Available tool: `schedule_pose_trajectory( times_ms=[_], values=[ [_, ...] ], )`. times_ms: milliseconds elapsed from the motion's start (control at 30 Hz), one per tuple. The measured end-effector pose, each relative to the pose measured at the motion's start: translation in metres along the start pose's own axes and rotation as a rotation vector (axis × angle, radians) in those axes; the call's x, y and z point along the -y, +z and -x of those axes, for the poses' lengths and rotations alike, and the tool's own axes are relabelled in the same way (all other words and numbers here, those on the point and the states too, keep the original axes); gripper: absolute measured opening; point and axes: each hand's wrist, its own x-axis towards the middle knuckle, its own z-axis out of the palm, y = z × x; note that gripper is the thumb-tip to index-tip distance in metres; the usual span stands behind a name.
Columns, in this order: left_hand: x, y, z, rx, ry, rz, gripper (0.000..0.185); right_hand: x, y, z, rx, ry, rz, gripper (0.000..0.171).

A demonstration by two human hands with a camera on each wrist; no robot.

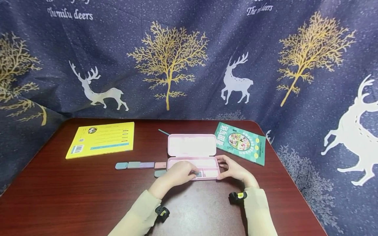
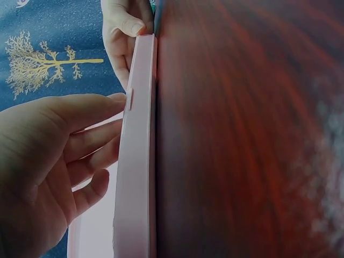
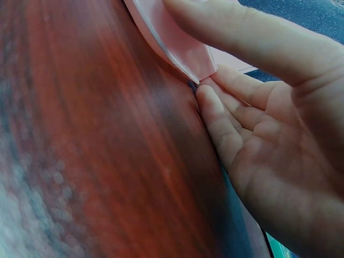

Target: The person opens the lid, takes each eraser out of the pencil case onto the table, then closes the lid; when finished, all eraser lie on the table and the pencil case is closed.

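Pink and open, the case (image 1: 206, 163) lies on the glossy red-brown table (image 1: 88, 191), its end gripped by the right hand (image 1: 232, 169), its wall obscuring whether the left hand (image 1: 179, 173) pinches anything, before navy deer-print cloth (image 1: 193, 108).

Bright head view, pale glare on near tabletop (image 1: 192, 207), soft shadows, dimmer, softly blurred wrist views

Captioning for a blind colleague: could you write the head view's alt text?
A left hand reaches into an open pink pencil case on a brown table; the right hand grips the case's right end. Small blocks and a yellow book lie left, a green book right.
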Motion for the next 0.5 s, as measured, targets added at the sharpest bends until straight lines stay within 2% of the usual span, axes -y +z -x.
schedule_pose_trajectory(
  times_ms=[500],
  values=[
    [0.0011,0.0013,-0.0012,-0.022,0.010,0.003,0.020,-0.0015,0.0001,-0.0007,0.001,0.000,-0.006,0.082]
  ],
)
